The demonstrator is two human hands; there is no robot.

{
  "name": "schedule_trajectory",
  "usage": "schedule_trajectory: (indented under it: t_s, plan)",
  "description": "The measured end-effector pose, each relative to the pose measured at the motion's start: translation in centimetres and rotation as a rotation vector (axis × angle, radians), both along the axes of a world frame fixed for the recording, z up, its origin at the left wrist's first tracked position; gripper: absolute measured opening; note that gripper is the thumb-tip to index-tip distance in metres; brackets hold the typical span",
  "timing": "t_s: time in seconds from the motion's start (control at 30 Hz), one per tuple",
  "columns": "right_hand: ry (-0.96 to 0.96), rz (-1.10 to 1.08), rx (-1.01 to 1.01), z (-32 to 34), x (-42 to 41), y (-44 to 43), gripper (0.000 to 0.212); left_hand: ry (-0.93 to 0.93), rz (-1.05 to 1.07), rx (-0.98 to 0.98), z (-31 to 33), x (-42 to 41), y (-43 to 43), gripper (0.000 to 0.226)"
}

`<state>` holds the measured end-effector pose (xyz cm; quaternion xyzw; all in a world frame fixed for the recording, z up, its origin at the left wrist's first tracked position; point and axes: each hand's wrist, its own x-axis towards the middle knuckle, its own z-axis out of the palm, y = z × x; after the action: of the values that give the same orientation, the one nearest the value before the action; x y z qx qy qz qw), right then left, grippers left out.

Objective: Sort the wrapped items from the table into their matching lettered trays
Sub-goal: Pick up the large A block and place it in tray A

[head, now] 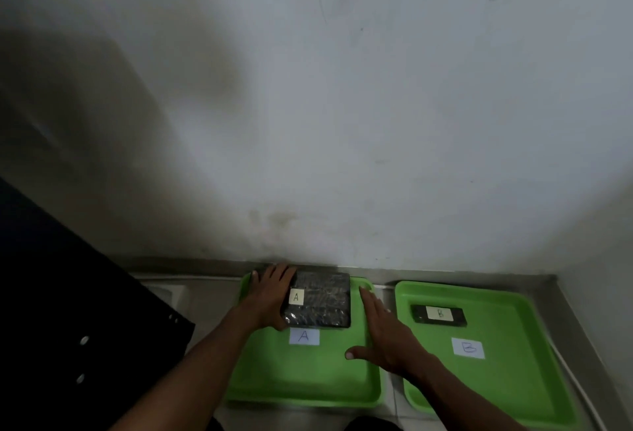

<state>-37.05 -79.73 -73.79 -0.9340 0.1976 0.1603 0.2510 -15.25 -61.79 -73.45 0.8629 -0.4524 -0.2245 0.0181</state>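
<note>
Placing step: left hand (272,297) grips the wrapped packet (320,298) at tray A's (301,379) far edge; right hand (387,334) hovers spread, empty. Next: let go.

Green trays, dark parcels

Both trays (301,382) (507,393) are bright green; the wrapped items (322,300) (438,315) are glossy black with pale lettered labels.

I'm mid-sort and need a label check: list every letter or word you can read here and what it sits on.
"A" on the yellow note stuck to the large black wrapped package.
"A" on the white paper label on the floor of the left green tray.
"B" on the white note on the small black wrapped item.
"B" on the white paper label in the right green tray, written tilted.
No other text is visible.
</note>
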Motion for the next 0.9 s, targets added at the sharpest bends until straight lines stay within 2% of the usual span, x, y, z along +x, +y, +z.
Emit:
schedule_trajectory:
  t_s: [0.13, 0.3, 0.47, 0.63, 0.9]
  plan:
    - [0.05, -0.003, 0.025, -2.4, 0.2, -1.4, 0.13, 0.032, 0.031, 0.007, -2.6, 2.3, -0.5, 0.126]
    - [0.106, -0.018, 0.061, -4.2, 0.0, -1.1, 0.129, 0.157, 0.089, 0.008, -4.8, 3.0, 0.3, 0.133]
    - [0.091, 0.0, 0.096, -4.7, 0.3, 0.3, 0.126, 0.079, 0.08, 0.064, -4.8, 3.2, 0.7, 0.132]
    - [0.086, -0.007, 0.099, -4.7, -0.1, 1.3, 0.124, 0.064, -0.037, 0.059, -4.9, 3.3, 1.2, 0.125]
    - [0.093, -0.011, 0.102, -5.2, -0.5, 2.2, 0.121, 0.034, 0.07, 0.126, -5.4, 1.2, 1.0, 0.122]
